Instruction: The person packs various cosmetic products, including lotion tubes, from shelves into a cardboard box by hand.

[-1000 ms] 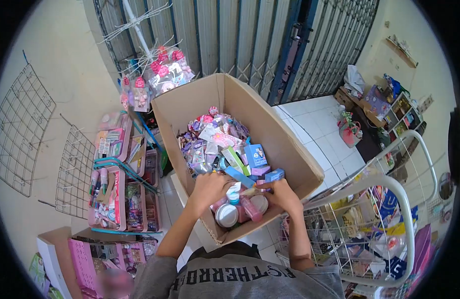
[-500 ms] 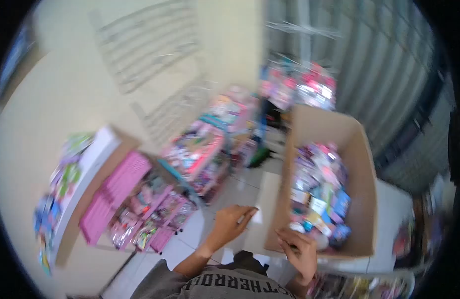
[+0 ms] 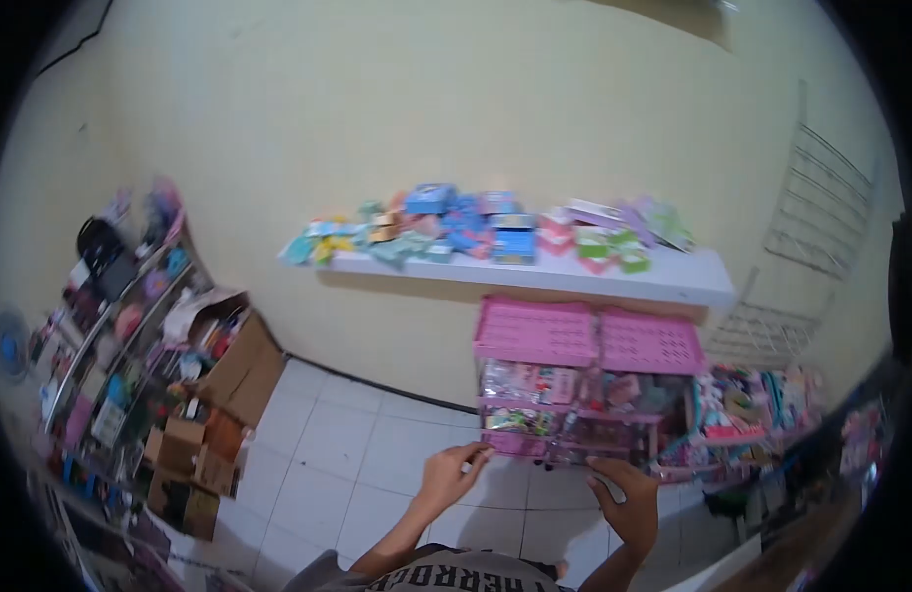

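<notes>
My left hand (image 3: 454, 476) is held out over the tiled floor in front of the pink rack, thumb and fingertips pressed together. Whatever is in that pinch, if anything, is too small to make out. To its right, my right hand (image 3: 629, 501) is raised with bent fingers and the thumb apart from them, and nothing shows in it. Both hands look closest to the pink drawer rack (image 3: 535, 335), which holds packaged goods in its open compartments. Neither hand visibly touches it.
A white wall shelf (image 3: 673, 278) carries several piles of small colourful boxes and packets. Crowded shelving (image 3: 111, 335) and cardboard boxes (image 3: 244, 370) stand at the left. Rightward are a bin of toys (image 3: 737, 419) and a wire rack (image 3: 821, 202) on the wall. White tiles (image 3: 362, 444) cover the floor.
My view has swung left, from the large cardboard box of packets to the wall shelf and pink rack. My right hand's thumb and fingers have parted; my left hand stays pinched.
</notes>
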